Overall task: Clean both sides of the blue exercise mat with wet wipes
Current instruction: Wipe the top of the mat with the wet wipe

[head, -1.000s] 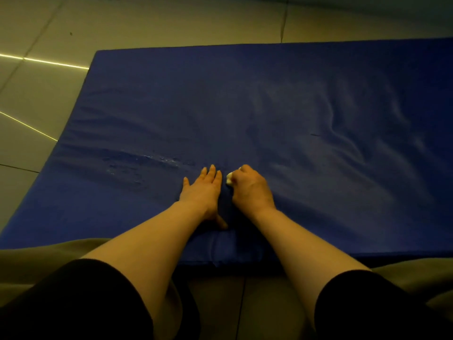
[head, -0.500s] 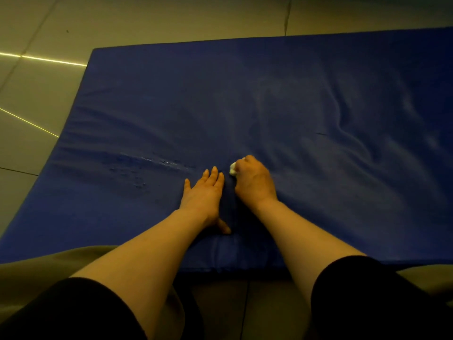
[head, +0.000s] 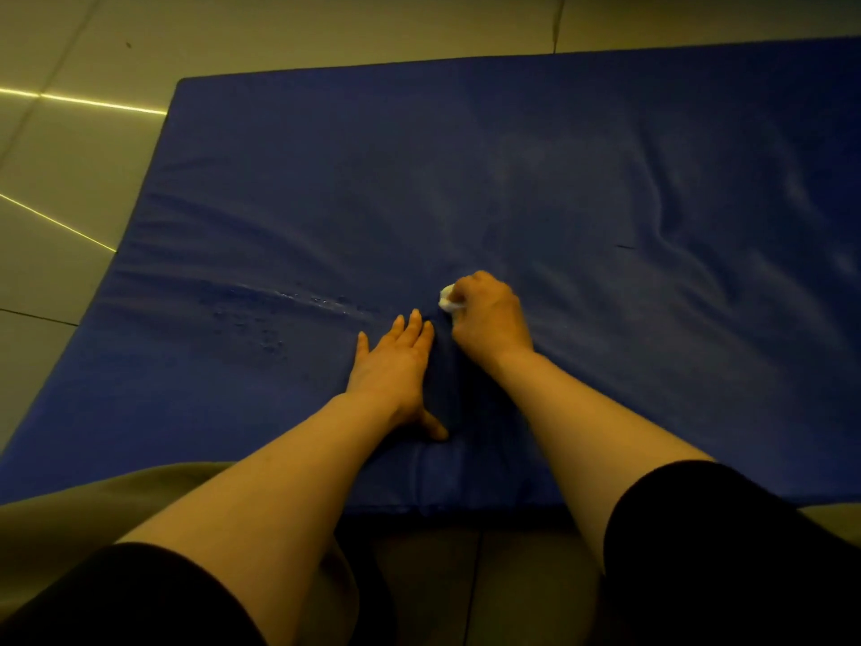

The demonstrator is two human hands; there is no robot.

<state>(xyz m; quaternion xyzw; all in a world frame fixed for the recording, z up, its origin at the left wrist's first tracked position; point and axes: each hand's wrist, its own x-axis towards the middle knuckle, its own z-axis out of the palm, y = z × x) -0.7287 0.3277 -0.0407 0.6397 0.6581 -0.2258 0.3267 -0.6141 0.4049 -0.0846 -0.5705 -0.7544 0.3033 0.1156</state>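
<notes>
The blue exercise mat (head: pixel 512 179) lies flat on the floor and fills most of the view, wrinkled on its right half. My right hand (head: pixel 489 317) grips a small bunched white wet wipe (head: pixel 447 300) and presses it on the mat near the front middle. Only a bit of the wipe shows past my curled fingers. My left hand (head: pixel 396 366) rests flat on the mat just left of it, fingers straight, thumb spread toward me. A streak of wet droplets (head: pixel 289 310) glistens on the mat to the left of my hands.
Pale tiled floor (head: pixel 70 179) surrounds the mat on the left and far side, with bright light lines across it. My knees in olive cloth sit at the mat's near edge (head: pixel 419 508).
My right hand has slid the wipe a little farther away from me across the mat. My left hand has stayed flat in about the same spot.
</notes>
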